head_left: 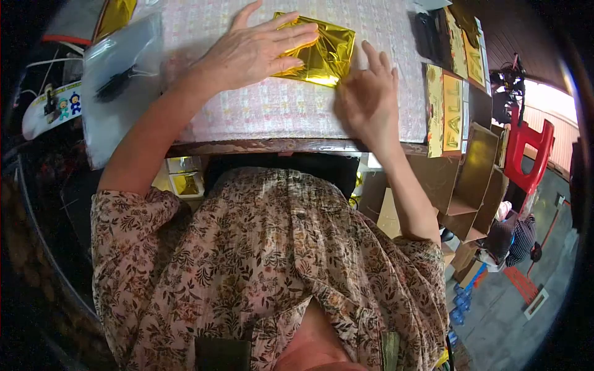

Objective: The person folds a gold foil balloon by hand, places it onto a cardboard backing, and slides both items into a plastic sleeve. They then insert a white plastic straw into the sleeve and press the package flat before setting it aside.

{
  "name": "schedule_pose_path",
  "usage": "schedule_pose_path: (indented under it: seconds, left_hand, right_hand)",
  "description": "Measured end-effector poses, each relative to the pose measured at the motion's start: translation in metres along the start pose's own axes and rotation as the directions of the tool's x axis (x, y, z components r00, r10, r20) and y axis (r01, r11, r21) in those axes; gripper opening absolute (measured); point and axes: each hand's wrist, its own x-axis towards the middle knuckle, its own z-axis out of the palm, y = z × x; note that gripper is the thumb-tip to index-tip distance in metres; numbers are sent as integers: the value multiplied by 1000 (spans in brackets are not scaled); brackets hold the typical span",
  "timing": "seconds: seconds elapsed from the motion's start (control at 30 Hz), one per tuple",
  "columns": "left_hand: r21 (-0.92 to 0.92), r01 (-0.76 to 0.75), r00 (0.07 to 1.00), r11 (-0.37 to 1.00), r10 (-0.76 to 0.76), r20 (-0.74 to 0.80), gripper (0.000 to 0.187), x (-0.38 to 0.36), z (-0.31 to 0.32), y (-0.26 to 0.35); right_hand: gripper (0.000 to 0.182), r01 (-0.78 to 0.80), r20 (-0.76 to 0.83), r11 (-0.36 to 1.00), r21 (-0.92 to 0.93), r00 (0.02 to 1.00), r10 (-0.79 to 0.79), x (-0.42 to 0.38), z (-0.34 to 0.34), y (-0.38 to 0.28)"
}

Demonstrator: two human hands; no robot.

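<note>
Head view: yellow label (pixel 453 117) reads "FALL"; left hand (pixel 250 57) touches gold foil (pixel 331 54).

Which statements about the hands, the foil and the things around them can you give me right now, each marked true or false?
1. The left hand lies on the gold foil. True.
2. The right hand lies flat on the foil's middle. False: it is by the foil's near right corner.
3. The cloth is plain black. False: it is pale and patterned.
4. Clear plastic lies left of the foil. True.
5. The red stool is left of the table. False: it is on the right.
</note>
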Motion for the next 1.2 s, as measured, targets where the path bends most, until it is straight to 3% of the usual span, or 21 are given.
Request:
schedule_pose_path:
  seconds: [0.03, 0.1, 0.2, 0.3, 0.53, 0.57, 0.6, 0.63, 0.7, 0.73, 0.83, 0.9, 0.93, 1.0, 1.03, 1.07, 1.1, 1.17, 1.2]
  left_hand:
    - [5, 1, 1000, 1000, -1, -4, 56, 0, -2, -1]
    - [-7, 5, 1000, 1000, -4, 9, 57, -1, -2, 1]
    - [-32, 23, 1000, 999, -22, 21, 57, -1, 4, -1]
    - [-29, 25, 1000, 999, -24, 10, 57, -1, 5, -1]
    - [-156, 55, 998, 986, -52, 20, 55, 1, 8, -19]
    - [-513, 52, 986, 857, -126, -110, 55, 3, 7, -34]
    - [-791, -20, 949, 611, -237, -207, 55, 3, 4, -43]
    - [-788, -14, 948, 616, -243, -207, 55, 1, -10, -45]
    - [-723, -28, 873, 690, -336, -354, 46, -5, -36, -52]
    - [-755, 65, 913, 652, -345, -219, 52, -6, -35, -57]
    - [-692, 85, 896, 716, -359, -260, 38, 7, -48, -43]
    - [-577, 238, 962, 781, -270, 33, 56, 36, -39, -48]
    - [-512, -30, 953, 858, -130, -274, 57, 57, -15, -47]
    - [-226, -293, 879, 929, 168, -447, 49, 110, 3, -44]
    - [-383, -332, 899, 862, 166, -406, 47, 136, 6, -37]
    - [-205, -477, 755, 855, 279, -594, 44, 174, 18, -34]
    - [61, -485, 746, 872, 450, -491, 42, 190, -9, -26]
    - [277, -411, 838, 868, 480, -261, 40, 209, -65, -4]
    - [277, -408, 835, 870, 478, -271, 40, 195, -79, -3]
  right_hand:
    - [28, 80, -34, 990, -119, 996, -84, -1, 0, -17]
    - [55, 247, 76, 914, -322, 969, -235, -3, 13, -33]
    - [74, 296, 176, 888, -353, 953, -247, -3, 29, -54]
    - [77, 219, 167, 941, -259, 970, -179, -6, 34, -48]
    - [74, 219, 200, 931, -293, 966, -165, -7, 35, -48]
    - [74, 231, 202, 931, -283, 963, -178, -7, 35, -48]
    - [74, 223, 198, 938, -267, 965, -173, -7, 34, -48]
    - [73, 214, 194, 944, -252, 967, -167, -8, 33, -48]
    - [72, 229, 188, 943, -240, 964, -186, -7, 33, -49]
    - [71, 221, 184, 948, -229, 966, -181, -7, 32, -49]
    - [66, 249, 168, 955, -163, 961, -222, -4, 31, -52]
    - [63, 220, 167, 964, -150, 967, -195, -3, 30, -54]
    - [63, 177, 184, 974, -141, 971, -150, -7, 26, -52]
    - [63, 216, 192, 968, -124, 963, -191, -5, 33, -49]
    - [64, 260, 191, 953, -157, 954, -229, -7, 33, -47]
    - [65, 283, 209, 943, -176, 947, -245, -6, 32, -46]
    - [66, 293, 225, 933, -208, 943, -245, -6, 31, -45]
    - [65, 298, 242, 934, -195, 938, -248, -7, 30, -46]
    - [65, 263, 249, 948, -179, 944, -215, -5, 31, -51]
